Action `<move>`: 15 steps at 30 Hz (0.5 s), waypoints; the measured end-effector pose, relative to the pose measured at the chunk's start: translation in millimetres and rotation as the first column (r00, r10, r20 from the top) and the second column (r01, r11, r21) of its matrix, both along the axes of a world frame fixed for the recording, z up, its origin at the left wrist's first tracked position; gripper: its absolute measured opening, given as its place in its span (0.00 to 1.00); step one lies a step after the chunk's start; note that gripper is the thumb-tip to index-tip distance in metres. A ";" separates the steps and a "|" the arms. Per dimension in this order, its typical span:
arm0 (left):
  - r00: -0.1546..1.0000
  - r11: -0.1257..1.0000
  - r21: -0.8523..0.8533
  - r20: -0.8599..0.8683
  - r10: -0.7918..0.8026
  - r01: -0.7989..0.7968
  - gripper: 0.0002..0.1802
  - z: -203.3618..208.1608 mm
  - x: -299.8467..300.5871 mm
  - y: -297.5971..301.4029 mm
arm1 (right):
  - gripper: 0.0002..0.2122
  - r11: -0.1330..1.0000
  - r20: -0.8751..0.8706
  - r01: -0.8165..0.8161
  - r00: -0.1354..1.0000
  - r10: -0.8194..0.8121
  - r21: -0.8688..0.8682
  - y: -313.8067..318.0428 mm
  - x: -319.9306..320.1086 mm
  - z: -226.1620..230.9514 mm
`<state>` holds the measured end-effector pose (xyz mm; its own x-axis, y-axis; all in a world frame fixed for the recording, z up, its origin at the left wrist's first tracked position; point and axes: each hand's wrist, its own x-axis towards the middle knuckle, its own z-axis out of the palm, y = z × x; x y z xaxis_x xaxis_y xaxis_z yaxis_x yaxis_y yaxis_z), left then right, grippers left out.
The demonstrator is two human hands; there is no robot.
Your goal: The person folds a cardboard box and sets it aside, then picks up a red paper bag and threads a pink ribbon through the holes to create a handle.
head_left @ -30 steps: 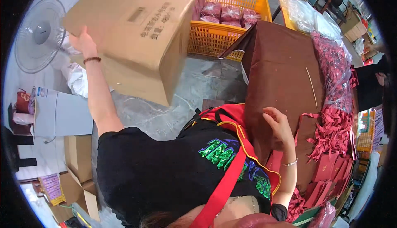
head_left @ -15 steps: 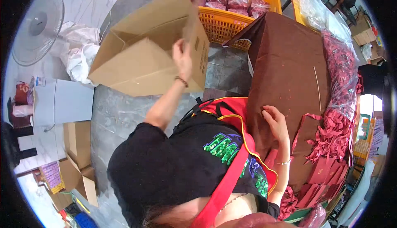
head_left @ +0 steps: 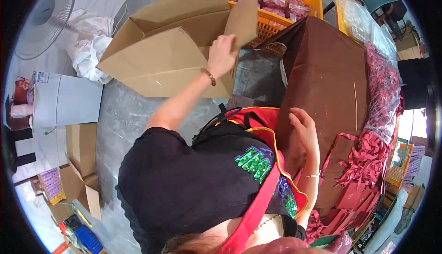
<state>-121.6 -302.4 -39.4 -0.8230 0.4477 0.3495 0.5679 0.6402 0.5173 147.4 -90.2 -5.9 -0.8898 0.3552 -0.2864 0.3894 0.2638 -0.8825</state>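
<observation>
A large cardboard box [head_left: 152, 65] stands with its top open at the upper left, its flaps spread. My left hand [head_left: 222, 56] is at its right side, fingers bent together against the lower part of a raised flap [head_left: 244, 19]; the fingertips are partly hidden. On the right, my right hand [head_left: 304, 127] hovers by the near left edge of a table with a brown cloth [head_left: 327, 74]. Its fingers are loosely bent and apart, with nothing in them. Dark red ribbons [head_left: 366, 159] and flat red packets [head_left: 359, 199] lie on the cloth beyond that hand.
An orange crate [head_left: 267, 21] with wrapped red bundles stands behind the box. A fan [head_left: 45, 12] and a white plastic bag [head_left: 94, 56] are at the left. Further cardboard boxes [head_left: 83, 148] sit lower left. A clear bag of red material [head_left: 382, 83] lies along the table's far edge.
My left hand has moved right and slightly up along the box, and the flap beside it now leans outward to the right. My right hand has barely shifted.
</observation>
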 end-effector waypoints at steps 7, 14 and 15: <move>0.851 0.827 -0.211 0.200 -0.486 0.521 0.52 181.7 -70.6 -79.4 | 0.14 0.977 -0.141 -0.204 0.968 0.210 0.054 -21.9 -50.3 5.7; 0.839 0.785 -0.364 0.425 -0.339 0.502 0.15 122.7 -102.0 -163.5 | 0.46 0.620 -0.018 -0.216 0.951 0.309 -0.754 -68.8 -128.0 5.8; 0.854 0.869 -0.259 0.435 -0.284 0.421 0.12 89.3 -102.6 -194.2 | 0.49 0.554 -0.026 -0.163 0.969 0.247 -0.816 -76.4 -144.9 20.2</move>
<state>-224.1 -496.6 49.9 -0.6209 0.7646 -0.1726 0.5975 0.6042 0.5272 2.4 -166.6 14.3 -0.8661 -0.2509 -0.4324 0.4997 -0.4589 -0.7346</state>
